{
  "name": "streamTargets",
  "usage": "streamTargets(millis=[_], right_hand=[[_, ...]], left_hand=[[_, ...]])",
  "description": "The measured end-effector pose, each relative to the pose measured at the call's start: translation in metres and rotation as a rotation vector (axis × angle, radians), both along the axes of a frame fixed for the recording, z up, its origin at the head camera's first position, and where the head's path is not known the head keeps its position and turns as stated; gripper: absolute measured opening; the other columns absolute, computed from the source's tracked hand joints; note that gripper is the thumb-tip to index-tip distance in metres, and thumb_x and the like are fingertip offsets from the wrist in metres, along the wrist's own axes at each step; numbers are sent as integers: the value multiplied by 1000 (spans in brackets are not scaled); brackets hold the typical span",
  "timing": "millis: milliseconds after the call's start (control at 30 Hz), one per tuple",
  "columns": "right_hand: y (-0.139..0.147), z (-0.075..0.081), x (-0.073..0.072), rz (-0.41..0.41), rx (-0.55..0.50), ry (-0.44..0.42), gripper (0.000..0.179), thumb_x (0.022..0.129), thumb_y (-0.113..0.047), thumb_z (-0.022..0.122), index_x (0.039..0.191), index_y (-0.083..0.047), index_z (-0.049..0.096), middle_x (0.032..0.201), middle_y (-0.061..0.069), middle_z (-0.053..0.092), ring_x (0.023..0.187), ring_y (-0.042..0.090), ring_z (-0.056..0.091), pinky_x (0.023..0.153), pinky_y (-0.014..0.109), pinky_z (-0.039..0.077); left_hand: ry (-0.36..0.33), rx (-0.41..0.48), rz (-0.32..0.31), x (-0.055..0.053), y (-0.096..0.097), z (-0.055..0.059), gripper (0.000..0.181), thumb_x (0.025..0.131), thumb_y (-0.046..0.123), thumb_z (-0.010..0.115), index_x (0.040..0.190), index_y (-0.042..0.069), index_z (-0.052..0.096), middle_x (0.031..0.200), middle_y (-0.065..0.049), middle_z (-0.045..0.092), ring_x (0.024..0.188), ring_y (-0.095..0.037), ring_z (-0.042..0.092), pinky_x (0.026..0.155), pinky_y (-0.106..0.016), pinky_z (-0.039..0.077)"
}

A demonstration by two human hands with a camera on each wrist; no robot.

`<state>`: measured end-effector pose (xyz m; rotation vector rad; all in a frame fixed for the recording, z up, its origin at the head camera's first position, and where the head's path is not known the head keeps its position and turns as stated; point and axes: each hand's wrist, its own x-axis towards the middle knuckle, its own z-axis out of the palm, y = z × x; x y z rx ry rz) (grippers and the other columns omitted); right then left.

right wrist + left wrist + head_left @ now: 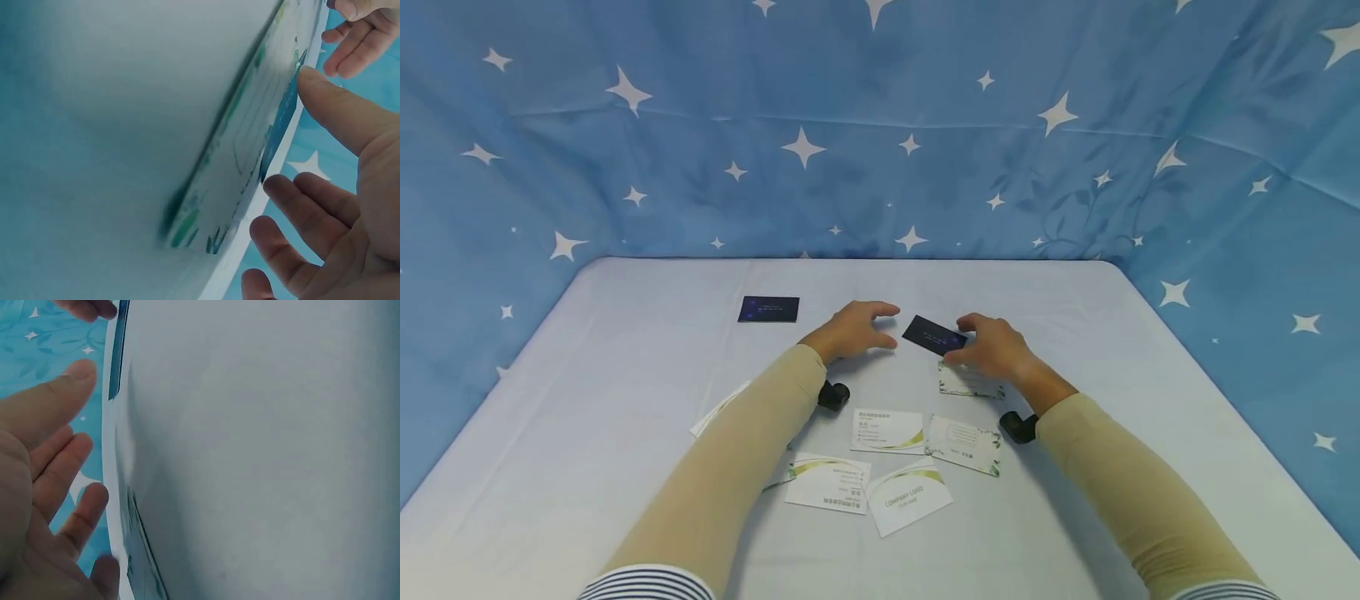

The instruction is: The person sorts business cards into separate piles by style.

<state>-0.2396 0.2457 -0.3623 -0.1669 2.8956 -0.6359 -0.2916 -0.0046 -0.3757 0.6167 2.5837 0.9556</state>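
Right hand (997, 348) pinches dark card (929, 335), lifting or placing unclear (left hand (852, 330) empty, fingers spread); next move likely wants level grip.

Blue fabric backdrop (850, 200), printed with white four-pointed stars (803, 148), borders the white tabletop (617, 375) at rear and both sides.

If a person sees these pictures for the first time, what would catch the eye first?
Probably the blue star-patterned backdrop, behind the white table. Then one dark card lying towards the table's far edge, left of the left grip. The right grip holds a second dark card, just right of centre in the head view.
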Motion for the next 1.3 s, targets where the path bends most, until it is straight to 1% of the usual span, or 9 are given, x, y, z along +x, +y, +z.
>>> streamTargets(millis=[167, 267, 400, 500, 633, 833, 1067, 1167, 1300], right_hand=[[-2, -4, -2, -8, 30, -20, 71, 88, -35, 77, 145, -4, 50, 141, 16, 55, 128, 37, 49, 107, 55, 33], [-3, -3, -3, 13, 30, -25, 68, 88, -33, 77, 145, -6, 51, 142, 16, 55, 129, 37, 47, 107, 56, 32], [-6, -2, -5, 65, 17, -43, 65, 89, -29, 76, 145, -7, 52, 143, 15, 54, 131, 37, 46, 108, 56, 32], [-8, -4, -7, 85, 8, -57, 64, 90, -27, 75, 145, -8, 51, 144, 14, 54, 130, 35, 46, 109, 55, 32], [-8, -6, -8, 97, -3, -63, 63, 90, -25, 75, 146, -8, 51, 144, 13, 53, 129, 34, 47, 109, 53, 32], [-4, -4, -8, 120, -25, -81, 66, 90, -27, 76, 147, -7, 49, 146, 14, 51, 128, 34, 48, 107, 52, 35], [-5, -3, -7, 137, -29, -50, 65, 93, -35, 73, 146, -5, 50, 144, 16, 53, 132, 35, 46, 108, 53, 34], [-9, -3, -6, 133, 10, -19, 63, 94, -37, 71, 144, -5, 53, 140, 15, 56, 130, 36, 48, 107, 54, 33], [-12, -3, -6, 130, 77, 11, 65, 90, -41, 75, 142, -7, 55, 135, 14, 60, 124, 36, 51, 105, 56, 31]], left_hand=[[30, -53, -20, -3, 5, -4, 60, 91, 29, 76, 147, 23, 54, 149, 4, 51, 142, -24, 35, 111, -57, 16], [45, -76, -24, -3, 8, -5, 60, 90, 29, 77, 146, 24, 55, 148, 4, 52, 141, -26, 35, 108, -56, 19], [60, -114, -21, -2, 11, -4, 62, 88, 29, 78, 146, 25, 55, 147, -1, 52, 138, -28, 37, 104, -54, 22], [61, -147, -44, 1, 12, -3, 64, 88, 30, 79, 146, 27, 55, 147, -4, 51, 136, -27, 38, 102, -52, 23], [55, -168, -74, 4, 14, 0, 62, 87, 31, 80, 145, 26, 56, 145, 2, 53, 135, -24, 37, 102, -50, 22], [76, -176, -74, 6, 14, 0, 57, 88, 31, 79, 141, 24, 60, 141, 4, 57, 132, -21, 38, 101, -47, 22], [111, -214, -79, 7, 16, 2, 51, 90, 34, 76, 139, 24, 63, 132, 2, 59, 122, -19, 40, 95, -45, 23], [117, -226, -79, 7, 17, 2, 51, 90, 35, 76, 139, 24, 63, 129, 1, 59, 121, -19, 41, 94, -45, 23], [125, -236, -77, 7, 18, 1, 51, 91, 35, 75, 139, 24, 63, 130, 0, 59, 122, -19, 41, 95, -45, 23]])
